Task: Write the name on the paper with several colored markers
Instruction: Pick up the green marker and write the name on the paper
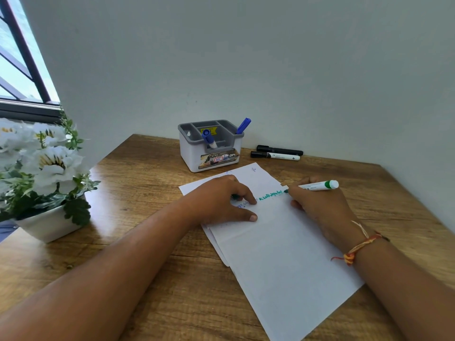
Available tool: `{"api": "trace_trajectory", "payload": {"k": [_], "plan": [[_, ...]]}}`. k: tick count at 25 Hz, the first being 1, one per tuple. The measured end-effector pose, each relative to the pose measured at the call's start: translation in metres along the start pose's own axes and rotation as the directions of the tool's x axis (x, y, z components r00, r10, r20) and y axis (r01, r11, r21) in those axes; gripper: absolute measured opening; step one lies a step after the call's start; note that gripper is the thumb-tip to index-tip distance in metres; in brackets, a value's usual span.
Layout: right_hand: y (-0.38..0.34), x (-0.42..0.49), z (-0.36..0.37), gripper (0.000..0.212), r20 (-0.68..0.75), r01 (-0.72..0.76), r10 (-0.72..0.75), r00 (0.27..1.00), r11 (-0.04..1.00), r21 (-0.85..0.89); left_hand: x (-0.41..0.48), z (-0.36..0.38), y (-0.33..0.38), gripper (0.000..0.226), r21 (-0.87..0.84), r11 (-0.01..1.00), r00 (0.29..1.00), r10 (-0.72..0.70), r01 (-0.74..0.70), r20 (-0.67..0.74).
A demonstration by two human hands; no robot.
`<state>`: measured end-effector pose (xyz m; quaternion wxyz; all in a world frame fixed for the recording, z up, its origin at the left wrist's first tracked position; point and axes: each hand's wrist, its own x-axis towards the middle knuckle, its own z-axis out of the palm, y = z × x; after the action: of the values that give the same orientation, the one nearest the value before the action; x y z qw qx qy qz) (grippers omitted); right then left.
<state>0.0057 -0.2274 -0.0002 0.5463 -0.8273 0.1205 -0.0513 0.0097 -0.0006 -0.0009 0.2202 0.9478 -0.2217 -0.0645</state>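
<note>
White paper [283, 254] lies on the wooden table, with green handwriting [270, 195] across its upper part. My right hand [320, 207] grips a green marker [317, 186], its tip touching the paper at the right end of the green writing. My left hand [221, 200] rests on the paper's left side, fingers curled; something green, seemingly the marker's cap, shows under the fingers. Faint blue writing peeks out beside my left fingertips.
A grey pen holder [209, 146] with two blue markers [242, 126] stands behind the paper. Two black markers [275, 153] lie near the wall to its right. A white pot of white flowers [41, 173] sits at the table's left edge, under a window.
</note>
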Motion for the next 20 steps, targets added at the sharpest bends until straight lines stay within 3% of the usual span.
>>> {"api": "trace_trajectory", "payload": {"k": [4,7,10,13,15,17,20], "plan": [[0.001,0.003,0.001,0.008,-0.009,-0.033,0.034,0.999,0.998,0.060,-0.001,-0.001,0.002,0.045,0.007,1.000,1.000,-0.003,0.003,-0.004],[0.000,0.007,-0.002,0.007,0.004,-0.084,0.087,0.996,0.951,0.298,-0.002,-0.003,0.003,0.048,-0.019,1.000,1.000,-0.014,0.014,-0.008],[-0.002,0.006,-0.007,0.007,0.019,-0.037,0.032,0.999,0.875,0.483,-0.005,-0.006,0.005,0.050,-0.117,0.992,0.986,-0.063,0.046,-0.154],[-0.006,0.003,-0.009,0.004,0.014,-0.005,-0.004,1.000,0.812,0.584,-0.007,-0.009,0.008,0.028,-0.299,0.954,0.925,-0.129,0.018,-0.357],[-0.011,-0.001,-0.010,0.009,0.044,0.013,-0.050,0.998,0.792,0.611,-0.008,-0.012,0.011,0.019,-0.498,0.864,0.895,-0.166,-0.070,-0.414],[-0.014,-0.004,-0.011,0.015,0.080,0.064,-0.139,0.987,0.801,0.595,-0.010,-0.015,0.017,0.014,-0.725,0.671,0.906,-0.196,-0.156,-0.376],[-0.016,-0.011,-0.012,0.011,0.132,0.133,-0.258,0.957,0.796,0.590,-0.014,-0.019,0.024,0.021,-0.865,0.468,0.933,-0.196,-0.181,-0.301]]}}
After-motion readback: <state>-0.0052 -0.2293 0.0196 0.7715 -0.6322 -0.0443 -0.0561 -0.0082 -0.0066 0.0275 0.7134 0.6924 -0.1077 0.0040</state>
